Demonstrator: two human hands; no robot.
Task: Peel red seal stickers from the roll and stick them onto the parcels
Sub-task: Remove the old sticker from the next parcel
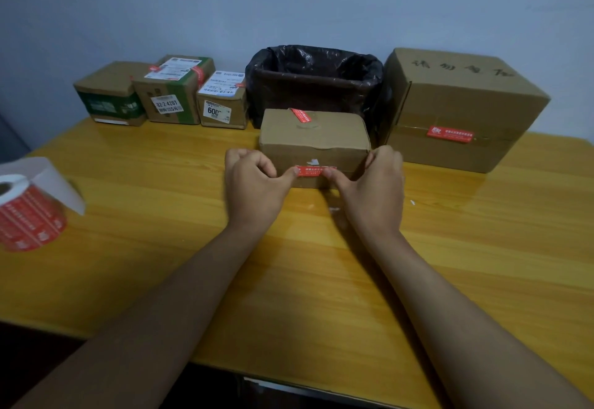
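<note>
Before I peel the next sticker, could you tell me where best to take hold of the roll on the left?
Grip the sticker roll across its red outer face from above. It seems to lie tilted with its core facing up and left, and the loose white backing strip trails behind, so come from the near side.

I read this as a small parcel-packing corner in a plain room. Beyond my hands, taped cardboard parcels [173,90] with shipping labels line a bare wall [289,0] on a yellow wooden table [289,264], beside a bin lined with a black bag [313,77]. A roll of red seal stickers [27,215] stands far left.
</note>
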